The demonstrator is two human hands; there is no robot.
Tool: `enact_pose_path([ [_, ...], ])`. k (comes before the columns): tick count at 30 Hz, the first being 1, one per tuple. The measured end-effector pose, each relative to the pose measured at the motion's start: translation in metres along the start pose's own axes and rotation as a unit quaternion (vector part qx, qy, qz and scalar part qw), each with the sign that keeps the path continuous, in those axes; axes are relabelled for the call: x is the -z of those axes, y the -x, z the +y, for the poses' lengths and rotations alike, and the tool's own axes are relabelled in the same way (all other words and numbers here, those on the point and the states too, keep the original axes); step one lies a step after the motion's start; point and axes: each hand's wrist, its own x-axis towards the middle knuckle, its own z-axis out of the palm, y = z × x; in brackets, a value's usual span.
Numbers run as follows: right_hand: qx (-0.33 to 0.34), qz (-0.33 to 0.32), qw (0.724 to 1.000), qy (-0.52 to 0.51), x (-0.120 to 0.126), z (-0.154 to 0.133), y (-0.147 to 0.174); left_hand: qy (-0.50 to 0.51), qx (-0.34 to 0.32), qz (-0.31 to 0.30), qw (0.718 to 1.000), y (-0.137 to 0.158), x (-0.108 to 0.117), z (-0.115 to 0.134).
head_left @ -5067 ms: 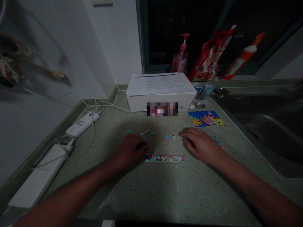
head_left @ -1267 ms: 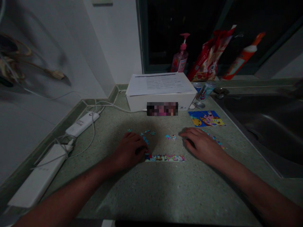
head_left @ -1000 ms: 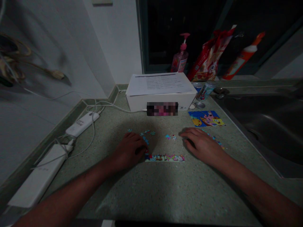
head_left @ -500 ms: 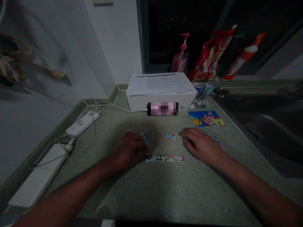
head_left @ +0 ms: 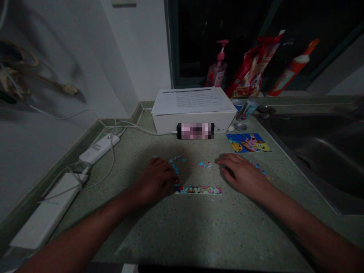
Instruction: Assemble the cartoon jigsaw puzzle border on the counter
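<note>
A joined strip of jigsaw puzzle pieces lies on the counter in front of me. At its left end my left hand has curled fingers, with thumb and index finger closed on a small red-and-blue puzzle piece, partly hidden by the fingertips. Light-blue pieces run up from that corner beside the fingers. My right hand rests palm down with fingers stretched out and nothing in them. Two loose pieces lie to the left of it. More pieces stick out beyond its far side.
A blue cartoon picture card lies past my right hand. Behind are a phone on a cable, leaning on a white box, and a can. At left is a white power bank; at right, a sink.
</note>
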Motion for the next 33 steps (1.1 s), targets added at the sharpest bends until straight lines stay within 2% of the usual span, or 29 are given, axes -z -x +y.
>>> enact_pose_path([
  [7,-0.003,0.000,1.000,-0.008,0.000,-0.001,0.000,-0.011,-0.027,0.005,1.000,0.000,0.007,0.001],
  [11,0.001,0.004,1.000,-0.005,-0.001,0.000,0.000,-0.014,-0.017,-0.008,1.000,0.000,0.006,-0.001],
  [21,0.010,0.005,1.000,0.001,-0.003,0.003,0.001,-0.047,-0.003,0.011,0.999,0.001,0.000,-0.004],
  [27,0.007,0.001,1.000,-0.003,-0.003,0.002,0.001,-0.062,0.000,-0.014,0.998,-0.001,-0.001,-0.004],
  [33,0.009,0.007,1.000,-0.002,-0.004,0.002,0.001,-0.070,0.003,-0.015,0.997,-0.001,-0.003,-0.006],
])
